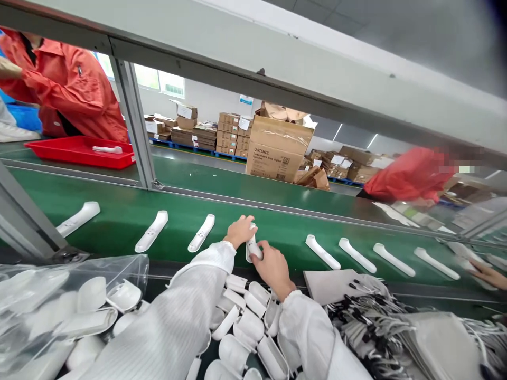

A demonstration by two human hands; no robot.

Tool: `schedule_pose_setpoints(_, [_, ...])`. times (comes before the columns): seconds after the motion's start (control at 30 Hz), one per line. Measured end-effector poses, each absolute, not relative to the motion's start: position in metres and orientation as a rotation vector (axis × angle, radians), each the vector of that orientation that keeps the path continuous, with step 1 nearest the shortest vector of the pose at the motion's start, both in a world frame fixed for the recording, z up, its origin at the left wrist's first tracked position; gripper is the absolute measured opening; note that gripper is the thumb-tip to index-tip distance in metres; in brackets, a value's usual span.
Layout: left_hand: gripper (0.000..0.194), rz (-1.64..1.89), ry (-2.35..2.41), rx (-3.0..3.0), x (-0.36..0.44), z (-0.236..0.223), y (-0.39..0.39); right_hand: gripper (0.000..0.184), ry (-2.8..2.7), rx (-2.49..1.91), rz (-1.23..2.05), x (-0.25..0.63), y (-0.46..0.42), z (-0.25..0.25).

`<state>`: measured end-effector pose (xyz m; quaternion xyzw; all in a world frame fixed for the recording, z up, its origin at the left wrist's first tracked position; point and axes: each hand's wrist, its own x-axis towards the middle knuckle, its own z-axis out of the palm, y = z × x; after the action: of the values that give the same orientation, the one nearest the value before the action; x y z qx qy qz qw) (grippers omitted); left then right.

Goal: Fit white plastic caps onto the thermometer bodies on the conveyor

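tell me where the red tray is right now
The red tray sits at the left of the head view, on the green counter beyond the green belt, just left of the metal post, before a co-worker in red.

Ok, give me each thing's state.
Held part: between the hands
Left hand: closed on held part
Right hand: touching held part
Other white parts: lying in a row
Red tray: holding a white piece
Curved covers: loosely heaped
Clear bag: crumpled, pieces inside
Cables: tangled
Large carton: open
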<state>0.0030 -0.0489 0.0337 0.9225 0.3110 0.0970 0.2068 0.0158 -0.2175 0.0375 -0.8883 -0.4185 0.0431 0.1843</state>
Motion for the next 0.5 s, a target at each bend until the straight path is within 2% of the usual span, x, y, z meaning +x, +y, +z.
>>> schedule_pose_setpoints(0.1, [0.034,0.182,0.876,2.651,0.014,0.019,-0.049,0.032,-1.254,-2.589,0.093,0.013,-0.22,0.031])
schedule_pose_setpoints(0.3, [0.039,0.194,1.062,2.562,0.015,0.016,-0.05,0.037,-1.493,-2.496,0.066,0.018,-0.232,0.025])
schedule_pose_setpoints(0.5, [0.035,0.172,0.935,2.637,0.02,0.021,-0.051,0.041,-1.466,-2.632,0.099,0.027,-0.226,0.027])
